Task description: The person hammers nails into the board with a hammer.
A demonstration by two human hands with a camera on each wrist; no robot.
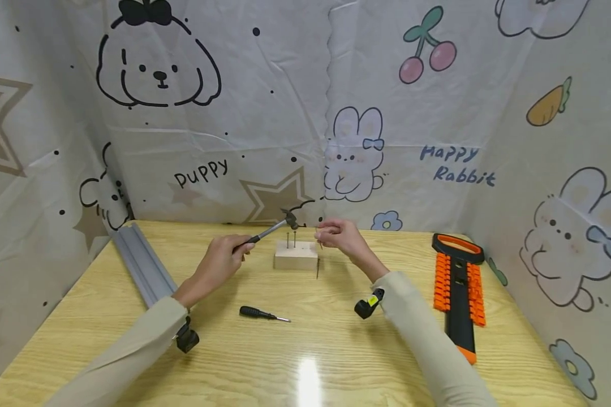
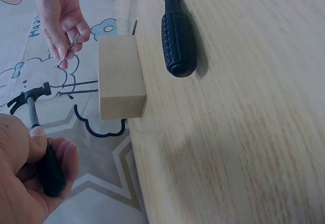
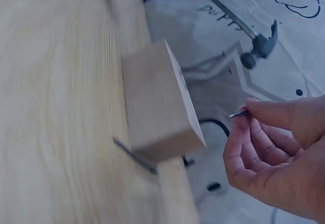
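Note:
My left hand [image 1: 227,251] grips the black handle of a claw hammer [image 1: 272,229], whose head hangs close above two nails [image 1: 294,240] standing upright in a pale wooden block [image 1: 295,260]. Between thumb and fingertips, my right hand [image 1: 342,237] pinches another nail [image 3: 238,114], just off the block's right end. The left wrist view shows this hand [image 2: 60,18] beyond the hammer head [image 2: 29,96]. One loose nail [image 1: 318,269] lies on the table beside the block's right end.
A black-handled screwdriver [image 1: 257,312] lies on the wooden table [image 1: 265,367] in front of the block. Along the left runs a grey metal rail [image 1: 145,263]; at the right lies an orange and black tool [image 1: 458,294]. A patterned cloth [image 1: 285,113] hangs behind.

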